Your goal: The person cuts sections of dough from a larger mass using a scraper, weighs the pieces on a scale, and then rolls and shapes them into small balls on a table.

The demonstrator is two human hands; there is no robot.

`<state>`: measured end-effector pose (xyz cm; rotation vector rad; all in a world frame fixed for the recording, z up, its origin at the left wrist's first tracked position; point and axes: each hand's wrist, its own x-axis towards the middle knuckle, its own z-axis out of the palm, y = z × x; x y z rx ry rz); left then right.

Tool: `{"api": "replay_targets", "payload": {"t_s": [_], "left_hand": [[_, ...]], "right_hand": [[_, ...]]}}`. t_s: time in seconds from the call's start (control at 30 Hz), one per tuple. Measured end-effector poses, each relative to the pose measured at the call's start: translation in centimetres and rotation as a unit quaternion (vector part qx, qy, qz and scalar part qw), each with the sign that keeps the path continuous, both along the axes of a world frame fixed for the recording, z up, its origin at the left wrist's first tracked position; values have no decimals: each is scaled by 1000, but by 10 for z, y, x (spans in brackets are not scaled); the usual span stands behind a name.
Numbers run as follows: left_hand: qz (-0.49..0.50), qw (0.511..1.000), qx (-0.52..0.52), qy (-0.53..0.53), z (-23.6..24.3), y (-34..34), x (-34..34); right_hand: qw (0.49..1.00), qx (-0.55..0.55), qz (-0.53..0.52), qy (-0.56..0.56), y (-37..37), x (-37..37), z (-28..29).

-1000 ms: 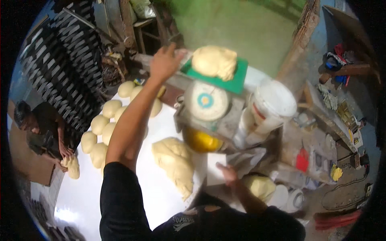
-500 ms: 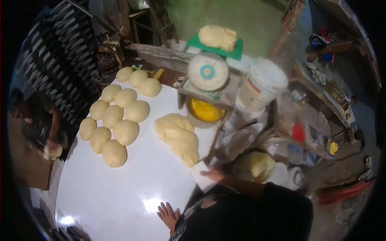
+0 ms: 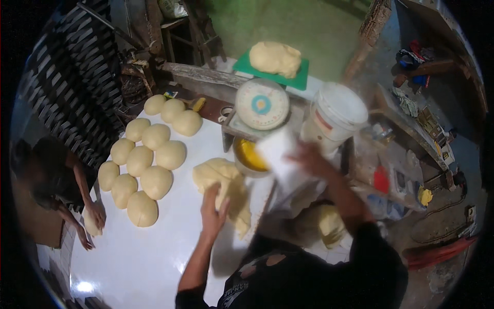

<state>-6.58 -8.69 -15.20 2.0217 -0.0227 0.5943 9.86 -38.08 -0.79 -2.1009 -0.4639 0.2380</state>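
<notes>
A large slack piece of pale yellow dough (image 3: 232,188) lies on the white tabletop near its right edge. My left hand (image 3: 212,208) touches the dough's near left side, its thumb apart from the fingers. In my right hand (image 3: 310,159), blurred by motion, is a flat white rectangular dough scraper (image 3: 279,154). It is raised beside a metal bowl (image 3: 253,167) and covers part of the bowl's yellow contents (image 3: 250,153). Several smooth round dough balls (image 3: 156,182) stand in rows to the left of the large piece.
A dial scale (image 3: 262,104) stands behind the bowl, with a dough lump (image 3: 276,58) on its green tray (image 3: 301,82). Right of it is a lidded white bucket (image 3: 337,110). At the left edge a co-worker's hands (image 3: 94,219) are on dough. Dark racks (image 3: 77,67) stand behind.
My right hand has lifted the scraper from the table edge up and away to the bowl. My left hand has moved from the near tabletop onto the dough. The co-worker's hands have come down to the table.
</notes>
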Motion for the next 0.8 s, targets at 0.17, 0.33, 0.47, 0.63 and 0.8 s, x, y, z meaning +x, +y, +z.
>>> {"api": "replay_targets", "payload": {"t_s": [0.17,0.33,0.47,0.63,0.8], "left_hand": [[-167,947,-251,-113,163,-22,146],[-269,838,-469,-72,215,-34,264],[-277,759,-589,18,220,-36,301],[-290,689,-664,14,189,-5,286],[-364,461,-809,-36,161,46,170]], "right_hand": [[950,11,-206,-235,-46,185,145],[963,-91,-229,-113,-63,346,149],[997,-15,-67,-45,1,338,145],[974,218,60,-3,89,260,124],[796,436,329,260,142,148,105]]}}
